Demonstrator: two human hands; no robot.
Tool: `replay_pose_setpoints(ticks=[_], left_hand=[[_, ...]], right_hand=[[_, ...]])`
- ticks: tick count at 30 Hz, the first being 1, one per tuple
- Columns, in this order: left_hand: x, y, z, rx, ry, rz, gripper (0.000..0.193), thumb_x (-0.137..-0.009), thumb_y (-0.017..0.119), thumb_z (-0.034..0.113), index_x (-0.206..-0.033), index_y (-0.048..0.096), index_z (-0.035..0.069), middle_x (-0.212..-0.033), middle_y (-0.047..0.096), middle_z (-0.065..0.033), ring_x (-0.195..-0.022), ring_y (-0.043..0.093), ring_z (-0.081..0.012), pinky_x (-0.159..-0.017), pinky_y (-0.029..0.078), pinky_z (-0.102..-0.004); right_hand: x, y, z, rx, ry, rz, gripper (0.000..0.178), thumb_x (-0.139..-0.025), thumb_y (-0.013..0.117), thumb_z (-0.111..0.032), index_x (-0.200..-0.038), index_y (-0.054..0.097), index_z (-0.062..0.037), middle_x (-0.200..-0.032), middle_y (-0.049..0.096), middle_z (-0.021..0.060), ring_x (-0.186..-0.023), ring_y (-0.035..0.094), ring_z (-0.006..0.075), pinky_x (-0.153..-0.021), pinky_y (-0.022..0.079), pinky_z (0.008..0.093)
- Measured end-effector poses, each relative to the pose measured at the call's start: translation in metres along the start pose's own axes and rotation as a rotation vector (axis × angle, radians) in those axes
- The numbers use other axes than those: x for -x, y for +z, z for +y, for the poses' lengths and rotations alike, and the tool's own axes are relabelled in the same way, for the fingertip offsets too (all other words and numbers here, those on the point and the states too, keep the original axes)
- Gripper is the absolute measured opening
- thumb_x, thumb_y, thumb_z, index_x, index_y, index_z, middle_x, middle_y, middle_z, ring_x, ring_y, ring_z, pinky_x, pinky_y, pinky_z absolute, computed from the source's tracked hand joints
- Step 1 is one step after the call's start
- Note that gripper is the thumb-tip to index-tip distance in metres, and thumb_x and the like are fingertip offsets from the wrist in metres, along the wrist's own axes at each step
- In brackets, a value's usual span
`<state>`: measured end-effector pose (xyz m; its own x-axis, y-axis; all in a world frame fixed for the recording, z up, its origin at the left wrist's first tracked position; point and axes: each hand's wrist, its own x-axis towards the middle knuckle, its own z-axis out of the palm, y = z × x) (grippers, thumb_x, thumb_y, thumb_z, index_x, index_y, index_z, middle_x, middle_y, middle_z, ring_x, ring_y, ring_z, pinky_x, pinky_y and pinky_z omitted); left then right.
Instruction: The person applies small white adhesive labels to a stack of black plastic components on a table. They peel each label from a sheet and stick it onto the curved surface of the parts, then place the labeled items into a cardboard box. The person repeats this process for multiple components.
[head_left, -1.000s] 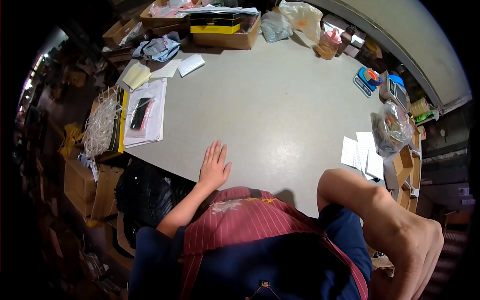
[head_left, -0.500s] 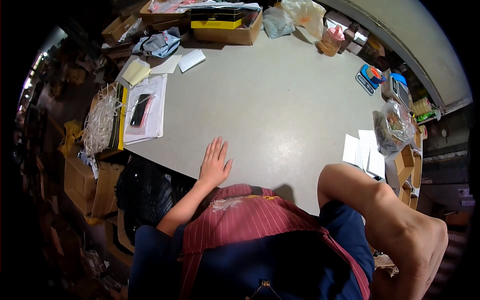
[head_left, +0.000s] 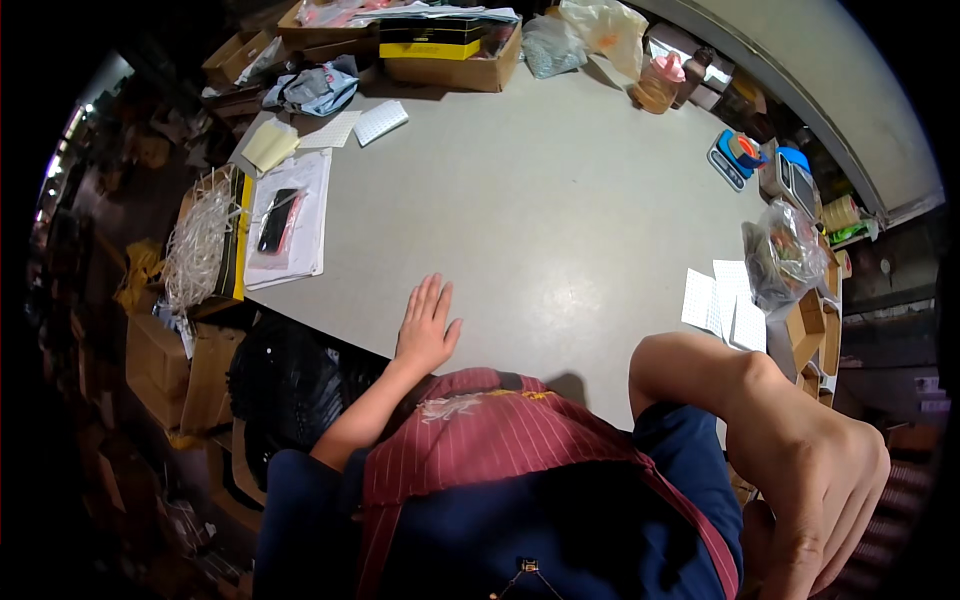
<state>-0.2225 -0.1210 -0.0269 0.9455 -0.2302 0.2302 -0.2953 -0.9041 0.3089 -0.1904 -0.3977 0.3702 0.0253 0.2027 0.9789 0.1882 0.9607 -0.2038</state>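
Little had moved: left hand stayed flat, open, empty on the desk. Right arm bent; its grip lay out of view. Nearest, up-left of the fingers, lay the phone, long axis pointing away.

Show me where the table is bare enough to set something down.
The widest bare stretch of the grey table runs from the left hand, flat near the front edge, to the cardboard box at the back. Crowded spots: the dark phone on papers at left, the clear bag and white sheets at right.
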Motion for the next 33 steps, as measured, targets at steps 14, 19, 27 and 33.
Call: replay_pose_setpoints(ticks=[14,19,27,33], left_hand=[[-0.001,-0.001,-0.002,-0.008,0.002,0.0,0.064,-0.098,0.058,0.028,-0.149,0.04,-0.006,-0.157,0.034,-0.0293,-0.149,0.029,-0.0439,-0.123,0.024,-0.0528],[0.0,-0.001,-0.002,-0.004,0.006,0.0,0.064,-0.098,0.058,0.028,-0.149,0.04,-0.007,-0.157,0.034,-0.0296,-0.149,0.029,-0.044,-0.123,0.024,-0.0529],[0.001,0.003,-0.004,0.004,0.004,-0.002,0.065,-0.098,0.059,0.027,-0.152,0.037,-0.004,-0.159,0.031,-0.028,-0.15,0.028,-0.0441,-0.123,0.024,-0.0536],[0.0,0.0,-0.001,0.009,-0.001,-0.013,0.065,-0.098,0.059,0.026,-0.151,0.037,-0.005,-0.16,0.03,-0.028,-0.15,0.027,-0.0438,-0.123,0.023,-0.0534]], right_hand=[[0.026,-0.016,-0.032,-0.488,-0.031,-0.131,0.019,-0.081,0.058,0.02,-0.08,0.073,0.0098,-0.078,0.07,0.0163,-0.072,0.066,0.0213,-0.075,0.057,0.0396],[0.024,-0.005,-0.012,-0.499,-0.239,-0.05,0.019,-0.079,0.061,0.022,-0.076,0.072,0.0071,-0.074,0.067,0.0134,-0.07,0.063,0.0202,-0.072,0.056,0.0391],[0.024,-0.01,-0.021,-0.407,-0.198,-0.094,0.022,-0.078,0.059,0.023,-0.069,0.069,0.0066,-0.062,0.058,0.0108,-0.057,0.054,0.0179,-0.07,0.055,0.0376],[0.0,-0.005,0.003,0.039,0.004,-0.04,0.036,-0.07,0.06,0.018,-0.047,0.049,-0.0071,-0.057,0.065,0.0124,-0.073,0.075,0.0192,-0.064,0.049,0.0222]])
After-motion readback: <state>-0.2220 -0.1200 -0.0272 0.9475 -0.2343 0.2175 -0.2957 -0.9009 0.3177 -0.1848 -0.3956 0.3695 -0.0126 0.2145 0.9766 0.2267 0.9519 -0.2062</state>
